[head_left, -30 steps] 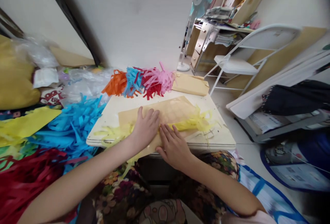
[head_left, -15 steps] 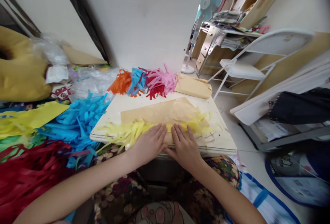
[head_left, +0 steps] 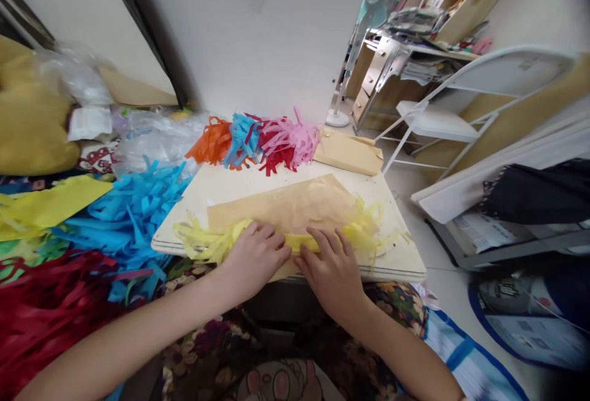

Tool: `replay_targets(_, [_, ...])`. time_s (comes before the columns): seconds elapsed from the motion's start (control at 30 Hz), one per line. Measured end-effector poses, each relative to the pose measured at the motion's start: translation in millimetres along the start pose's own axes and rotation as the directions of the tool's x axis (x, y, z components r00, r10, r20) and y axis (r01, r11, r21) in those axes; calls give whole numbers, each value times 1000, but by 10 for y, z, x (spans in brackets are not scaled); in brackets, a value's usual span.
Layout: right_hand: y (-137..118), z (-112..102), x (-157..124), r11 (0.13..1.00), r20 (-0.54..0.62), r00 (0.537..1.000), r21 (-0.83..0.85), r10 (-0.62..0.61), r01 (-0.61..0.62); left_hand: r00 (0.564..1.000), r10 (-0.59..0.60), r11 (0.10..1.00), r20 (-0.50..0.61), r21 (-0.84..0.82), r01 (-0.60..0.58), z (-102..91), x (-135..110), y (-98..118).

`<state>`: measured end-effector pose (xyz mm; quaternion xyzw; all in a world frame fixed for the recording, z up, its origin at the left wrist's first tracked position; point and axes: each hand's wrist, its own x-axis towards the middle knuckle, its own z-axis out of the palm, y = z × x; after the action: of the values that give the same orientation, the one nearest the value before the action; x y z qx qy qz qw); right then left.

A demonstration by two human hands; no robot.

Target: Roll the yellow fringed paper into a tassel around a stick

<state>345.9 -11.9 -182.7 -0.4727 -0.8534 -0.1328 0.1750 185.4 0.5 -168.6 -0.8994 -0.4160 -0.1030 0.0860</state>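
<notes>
Change: since half a second ago both hands have curled; fingers that lay flat and straight on the yellow fringe now bend over it, and the fringe looks more bunched along the near edge.
Forearms: both enter from the bottom of the view and converge toward the middle of the near edge of the surface.
Left hand [head_left: 252,259]: palm down, fingers bent and pressed on the yellow fringed paper [head_left: 295,238], neither flat open nor a closed fist; whether it pinches the strip cannot be told.
Right hand [head_left: 332,270]: palm down just beside the left, thumbs nearly touching, fingers spread and arched with the tips on the same yellow strip.
Yellow fringed paper: lies crosswise along the near edge of the surface, its cut ends fanning out left and right past both hands.
Brown paper sheet [head_left: 288,207]: flat under the yellow strip, reaching away from the hands.
Surface [head_left: 221,182]: pale board, rounded corners.
Far edge: a row of fringed bundles [head_left: 258,139] in orange, blue, red and pink, with a tan paper packet [head_left: 349,150] to their right.
Left side: loose blue fringe [head_left: 133,210] and red fringe [head_left: 50,309].
Beyond: white folding chair [head_left: 442,121] and a standing fan [head_left: 380,4].
</notes>
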Motion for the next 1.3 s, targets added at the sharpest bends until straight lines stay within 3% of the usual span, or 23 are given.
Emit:
replay_targets(0.2, [65,-53,131,991,137,989,125,-65,48,995,-4,986,96,-166,20,-23,84,-83])
replay_targets(0.43, [98,40,107,988,144,981,106,-127,113,993,49,990,110,125,-63,92,101,7])
replay_targets(0.53, [171,41,94,993,137,984,51,-111,105,996,0,976,93,215,-20,141,120,3])
replay_targets(0.87, [333,-32,132,995,147,989,-100,-17,32,985,-163,961,-49,219,170,148,128,-10])
replay_targets(1.17, [320,-71,224,982,341,938,-191,60,7,965,-262,935,-33,237,262,129,181,67])
replay_targets(1.3, [323,-75,263,976,372,925,-217,73,10,958,-285,935,17,226,274,121,195,61])
